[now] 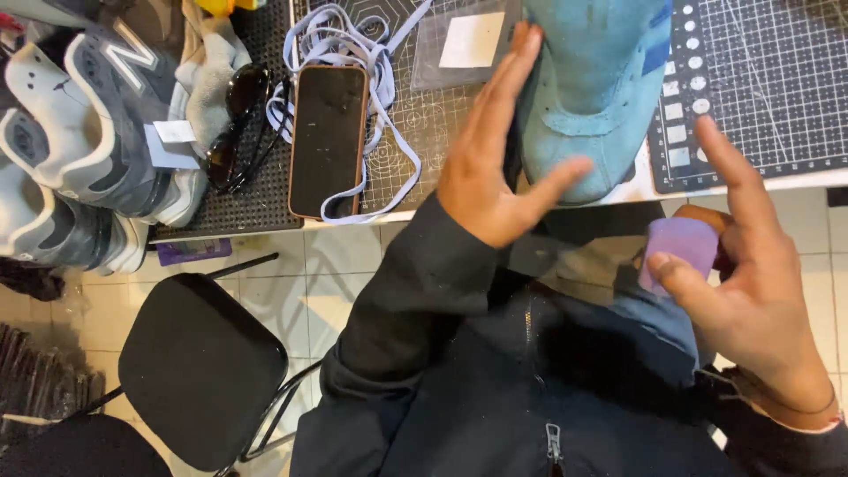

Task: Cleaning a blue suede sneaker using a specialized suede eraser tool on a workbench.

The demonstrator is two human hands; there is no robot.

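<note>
Two hands at a teal suede shoe on a cutting-mat tabletop

The left hand (495, 168) is spread wide, its flat palm and fingers against the side of the teal suede shoe (592, 88), which stands toe-first at the edge of the tabletop (636, 188). The right hand (751, 291), below the edge and clear of the shoe, pinches a small purple block (680, 252) between thumb and fingers. To the left lie a dark phone (327, 137) on loose lavender laces (340, 44), sunglasses (238, 124) and grey sneakers (88, 124).
</note>
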